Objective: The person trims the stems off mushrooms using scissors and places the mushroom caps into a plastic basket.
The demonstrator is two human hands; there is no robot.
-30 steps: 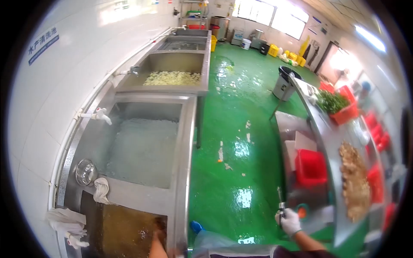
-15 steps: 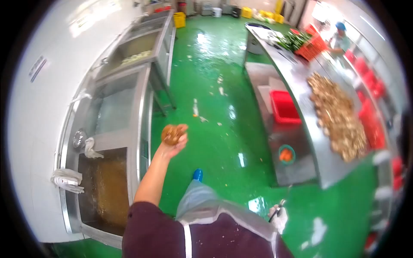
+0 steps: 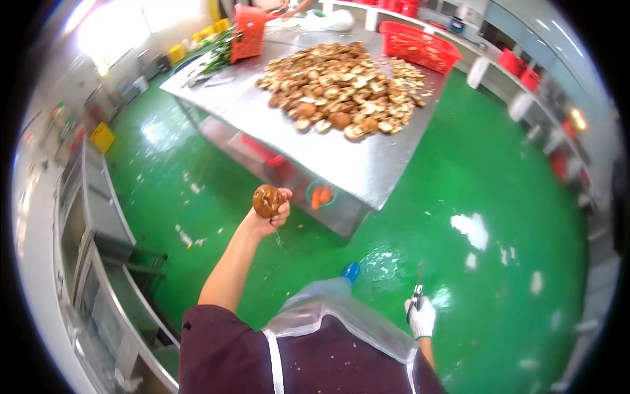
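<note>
Left hand (image 3: 268, 222) clasping brown mushrooms (image 3: 267, 201); right hand (image 3: 423, 318) (white-gloved) gripping black-handled tool (image 3: 416, 299).

I wear a dark maroon top (image 3: 310, 369) across the bottom of the frame, dotted with small pale specks. Its short left sleeve (image 3: 209, 331) ends above the elbow. Over it lies a see-through, greyish apron (image 3: 359, 333) with a curved, pale-edged top; two narrow white straps (image 3: 275, 364) run down from it to the frame's lower edge. My left hand (image 3: 270, 213) is bare. My right hand (image 3: 420, 314) has a white glove (image 3: 426, 321) with a dark-edged cuff. Below centre shows one bright blue, rounded shoe (image 3: 352, 270).
</note>
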